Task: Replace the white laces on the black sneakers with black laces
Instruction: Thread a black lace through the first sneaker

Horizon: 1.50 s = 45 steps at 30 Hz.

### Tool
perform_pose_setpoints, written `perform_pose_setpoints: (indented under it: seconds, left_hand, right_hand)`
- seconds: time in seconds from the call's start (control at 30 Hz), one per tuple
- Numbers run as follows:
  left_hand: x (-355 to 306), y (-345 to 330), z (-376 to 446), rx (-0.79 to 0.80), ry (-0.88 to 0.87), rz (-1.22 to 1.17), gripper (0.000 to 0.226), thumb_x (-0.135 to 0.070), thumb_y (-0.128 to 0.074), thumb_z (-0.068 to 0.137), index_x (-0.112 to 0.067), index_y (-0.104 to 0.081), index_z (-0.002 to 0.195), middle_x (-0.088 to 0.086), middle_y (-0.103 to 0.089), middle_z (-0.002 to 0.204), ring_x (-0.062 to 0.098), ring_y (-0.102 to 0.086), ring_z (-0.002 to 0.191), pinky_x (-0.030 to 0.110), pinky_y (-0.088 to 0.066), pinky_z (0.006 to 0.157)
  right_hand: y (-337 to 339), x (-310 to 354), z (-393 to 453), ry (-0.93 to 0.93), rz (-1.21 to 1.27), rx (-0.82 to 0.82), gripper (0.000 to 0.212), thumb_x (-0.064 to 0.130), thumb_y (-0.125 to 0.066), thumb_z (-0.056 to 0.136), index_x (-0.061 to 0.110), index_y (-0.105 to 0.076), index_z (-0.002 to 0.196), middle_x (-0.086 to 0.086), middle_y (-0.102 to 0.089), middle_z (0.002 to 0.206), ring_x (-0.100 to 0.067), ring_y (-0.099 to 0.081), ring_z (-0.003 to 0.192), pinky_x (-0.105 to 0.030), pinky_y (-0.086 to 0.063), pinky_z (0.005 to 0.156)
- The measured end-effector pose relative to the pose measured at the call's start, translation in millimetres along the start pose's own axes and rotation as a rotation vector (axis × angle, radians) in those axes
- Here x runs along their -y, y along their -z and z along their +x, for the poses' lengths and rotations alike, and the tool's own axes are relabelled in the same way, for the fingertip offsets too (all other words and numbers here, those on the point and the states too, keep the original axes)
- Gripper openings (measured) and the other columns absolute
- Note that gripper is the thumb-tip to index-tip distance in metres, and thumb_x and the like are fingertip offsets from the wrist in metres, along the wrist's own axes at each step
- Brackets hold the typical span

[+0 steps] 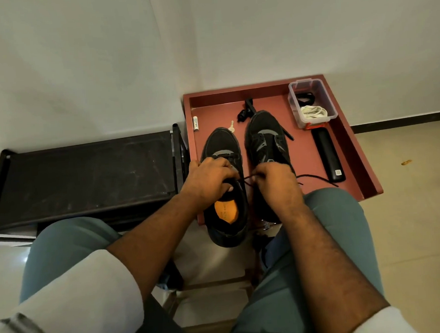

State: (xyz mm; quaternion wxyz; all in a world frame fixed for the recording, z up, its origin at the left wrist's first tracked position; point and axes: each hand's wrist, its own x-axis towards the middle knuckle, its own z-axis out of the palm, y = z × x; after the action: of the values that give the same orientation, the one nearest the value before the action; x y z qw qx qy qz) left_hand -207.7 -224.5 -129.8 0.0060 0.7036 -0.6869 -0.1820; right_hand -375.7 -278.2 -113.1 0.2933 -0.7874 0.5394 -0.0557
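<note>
At the near edge of the red tray (363, 173), just beyond the person's knees, the left shoe (223, 181) sits with its orange insole showing and its heel hanging over the rim; the left hand (209, 178) is curled over the shoe's throat, fingers bent round the upper and the lace there, while the right hand (276, 174) pinches a black lace (315, 178) drawn taut between the two hands, its loose tail trailing to the right across the tray floor; the lace looks thin, limp and very light, so it will likely flop and slip unless pinched close to the stiff tip, which is the sensible place to hold it for threading (the shoe itself seems soft in the upper but firm enough at the sole to stay put under one steadying hand); just beside it stands the right shoe (267, 137), whose lacing I cannot make out clearly; farther back lie a small key (231, 126), a white tube (196, 123) and a black bar (327, 154); farthest, a clear box (325, 93) holds what appear to be bundled white laces (313, 111).
</note>
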Motion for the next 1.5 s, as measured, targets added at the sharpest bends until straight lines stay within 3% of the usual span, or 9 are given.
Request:
perform_pose_setpoints:
  seconds: [0.23, 0.37, 0.53, 0.8, 1.0, 1.13, 1.27, 1.4, 1.5]
  left_hand:
    - [7, -3, -6, 0.029, -0.02, -0.071, 0.05, -0.015, -0.051, 0.09, -0.034, -0.053, 0.136, -0.007, -0.05, 0.137, 0.017, -0.045, 0.127, 0.048, -0.037, 0.106]
    - [9, -1, -1, 0.007, -0.03, -0.131, 0.039, -0.019, -0.053, 0.094, -0.031, -0.059, 0.132, -0.008, -0.056, 0.134, 0.015, -0.052, 0.123, 0.043, -0.046, 0.099]
    - [10, -3, 2, 0.027, -0.037, -0.055, 0.042, -0.028, -0.059, 0.093, -0.035, -0.055, 0.134, -0.007, -0.05, 0.137, 0.018, -0.048, 0.124, 0.046, -0.045, 0.098]
    - [15, -13, -3, -0.017, -0.015, -0.021, 0.044, -0.036, -0.051, 0.096, -0.043, -0.045, 0.139, -0.006, -0.047, 0.14, 0.019, -0.05, 0.124, 0.048, -0.046, 0.095]
    - [11, -16, -5, -0.057, 0.047, -0.12, 0.044, -0.034, -0.054, 0.096, -0.038, -0.049, 0.139, -0.005, -0.046, 0.143, 0.02, -0.047, 0.128, 0.048, -0.045, 0.099]
    - [10, -20, -9, -0.089, 0.101, -0.295, 0.055, -0.028, -0.065, 0.09, -0.03, -0.048, 0.142, -0.003, -0.045, 0.144, 0.019, -0.045, 0.13, 0.043, -0.045, 0.102]
    - [7, -20, -21, -0.234, 0.196, -0.555, 0.054, -0.02, -0.07, 0.087, -0.021, -0.053, 0.138, -0.002, -0.052, 0.132, 0.013, -0.053, 0.115, 0.027, -0.045, 0.098]
    - [-8, -9, -38, -0.428, 0.357, -0.935, 0.014, -0.014, -0.064, 0.091, -0.015, -0.071, 0.104, -0.001, -0.067, 0.096, 0.002, -0.061, 0.075, 0.021, -0.053, 0.071]
    - [-32, 1, -53, -0.196, 0.397, -1.493, 0.021, -0.028, -0.05, 0.101, -0.021, -0.067, 0.113, 0.003, -0.072, 0.109, 0.014, -0.062, 0.059, 0.025, -0.048, 0.05]
  right_hand:
    - [54, -60, -4, -0.424, 0.14, -0.667, 0.03, 0.017, -0.06, 0.095, 0.013, -0.063, 0.124, -0.011, -0.061, 0.127, -0.031, -0.056, 0.118, -0.045, -0.048, 0.098]
    - [31, -32, -2, -0.12, -0.131, -0.394, 0.05, 0.025, -0.066, 0.089, 0.022, -0.052, 0.137, -0.002, -0.048, 0.144, -0.028, -0.045, 0.13, -0.046, -0.034, 0.106]
    - [-12, 3, 2, 0.209, -0.195, 0.045, 0.036, 0.023, -0.058, 0.092, 0.038, -0.058, 0.125, 0.011, -0.064, 0.121, -0.016, -0.054, 0.116, -0.042, -0.022, 0.092]
    - [6, -22, 8, 0.056, 0.028, 0.023, 0.007, 0.019, -0.069, 0.087, 0.024, -0.074, 0.089, 0.005, -0.071, 0.089, -0.018, -0.063, 0.094, -0.042, -0.046, 0.095]
    - [3, -17, 2, -0.074, 0.212, 0.129, 0.019, 0.025, -0.055, 0.098, 0.024, -0.068, 0.111, -0.003, -0.069, 0.092, -0.018, -0.067, 0.067, -0.032, -0.055, 0.064]
    - [-2, -11, 9, -0.045, -0.212, 0.178, 0.033, 0.021, -0.06, 0.093, 0.027, -0.062, 0.125, -0.007, -0.066, 0.119, -0.029, -0.063, 0.105, -0.045, -0.053, 0.089]
    - [-6, -5, 10, 0.017, -0.461, 0.069, 0.021, 0.023, -0.054, 0.095, 0.023, -0.068, 0.11, -0.005, -0.062, 0.113, -0.028, -0.055, 0.105, -0.044, -0.046, 0.09]
    - [9, 0, 0, 0.061, 0.046, 0.036, 0.014, 0.026, -0.051, 0.098, 0.027, -0.056, 0.111, 0.006, -0.068, 0.094, -0.017, -0.062, 0.098, -0.042, -0.036, 0.098]
    - [23, 23, -19, 0.216, 0.844, 0.202, 0.031, 0.002, -0.053, 0.097, 0.015, -0.056, 0.125, -0.003, -0.072, 0.095, -0.013, -0.069, 0.092, -0.033, -0.052, 0.091]
